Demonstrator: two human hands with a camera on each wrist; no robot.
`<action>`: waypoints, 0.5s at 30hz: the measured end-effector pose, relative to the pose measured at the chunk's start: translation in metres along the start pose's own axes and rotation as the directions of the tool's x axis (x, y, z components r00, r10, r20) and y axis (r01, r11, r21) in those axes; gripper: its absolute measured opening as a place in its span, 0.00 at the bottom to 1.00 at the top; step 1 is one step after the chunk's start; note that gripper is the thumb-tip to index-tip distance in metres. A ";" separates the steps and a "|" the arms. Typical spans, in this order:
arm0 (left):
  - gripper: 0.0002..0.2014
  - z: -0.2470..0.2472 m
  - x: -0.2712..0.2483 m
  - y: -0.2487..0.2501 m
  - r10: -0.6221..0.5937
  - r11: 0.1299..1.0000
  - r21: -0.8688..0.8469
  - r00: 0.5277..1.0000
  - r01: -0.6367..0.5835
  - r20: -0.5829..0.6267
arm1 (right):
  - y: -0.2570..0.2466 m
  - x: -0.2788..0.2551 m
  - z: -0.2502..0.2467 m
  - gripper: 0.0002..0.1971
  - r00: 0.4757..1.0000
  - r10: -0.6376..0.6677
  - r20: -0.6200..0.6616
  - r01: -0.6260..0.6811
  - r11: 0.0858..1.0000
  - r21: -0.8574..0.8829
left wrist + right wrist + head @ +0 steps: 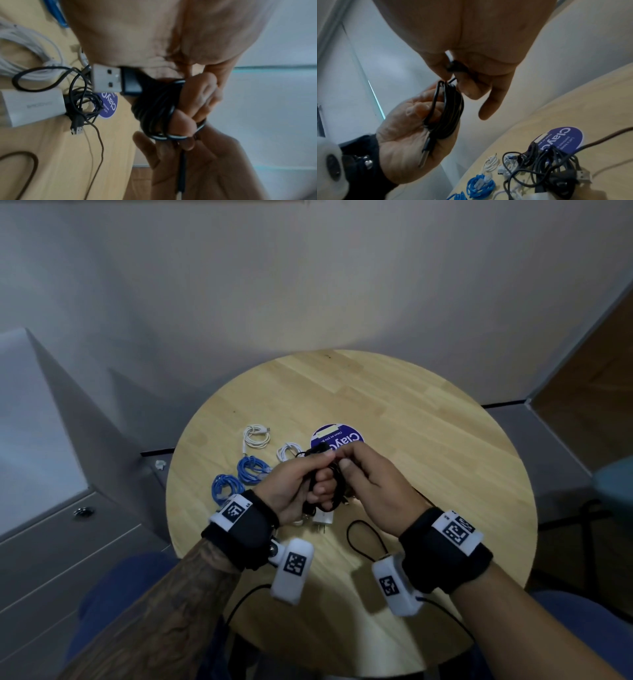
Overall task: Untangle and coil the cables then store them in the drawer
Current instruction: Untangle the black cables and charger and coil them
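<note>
A black cable coil (329,486) is wound around the fingers of my left hand (301,484), which grips it above the round wooden table (428,440). In the left wrist view the coil (154,111) wraps those fingers (200,93), and its USB plug (106,78) sticks out under the palm. My right hand (359,474) pinches the cable's loose end (453,67) at the top of the coil (452,112). Below the hands lies a tangle of black cables (82,102) with a white charger (32,106).
Two blue coiled cables (251,469) (224,489) and two white coils (257,436) (289,451) lie on the table's left part. A purple round sticker (337,436) sits behind the hands. A grey drawer cabinet (51,542) stands to the left.
</note>
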State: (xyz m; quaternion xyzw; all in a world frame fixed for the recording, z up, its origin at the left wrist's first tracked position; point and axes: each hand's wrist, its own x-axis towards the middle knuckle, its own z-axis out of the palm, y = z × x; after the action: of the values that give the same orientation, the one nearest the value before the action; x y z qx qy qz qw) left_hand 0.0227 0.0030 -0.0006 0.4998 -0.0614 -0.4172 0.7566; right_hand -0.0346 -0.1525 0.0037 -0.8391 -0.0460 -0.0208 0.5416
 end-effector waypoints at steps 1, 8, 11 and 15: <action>0.19 -0.001 -0.001 0.001 0.002 0.999 -0.044 1.000 -0.002 -0.001 | -0.001 0.000 0.001 0.09 1.000 0.018 0.015 -0.019 0.998 0.053; 0.19 -0.001 -0.001 0.004 0.060 0.991 -0.122 0.998 -0.061 -0.007 | 0.004 0.001 -0.006 0.11 0.975 0.082 0.207 -0.120 0.977 0.178; 0.18 -0.003 -0.001 0.005 0.054 0.993 -0.102 0.999 -0.053 0.006 | 0.005 0.000 -0.011 0.11 0.967 0.090 0.240 -0.162 0.940 0.300; 0.18 -0.005 -0.001 0.003 0.055 0.998 0.017 0.998 -0.055 0.025 | 0.013 0.003 -0.012 0.16 0.968 0.126 0.217 -0.161 0.975 0.153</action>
State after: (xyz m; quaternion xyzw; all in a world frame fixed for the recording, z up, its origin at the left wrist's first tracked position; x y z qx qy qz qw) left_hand 0.0263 0.0075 -0.0001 0.4994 -0.0879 -0.4016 0.7626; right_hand -0.0305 -0.1685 -0.0034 -0.7888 -0.0425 0.1095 0.6033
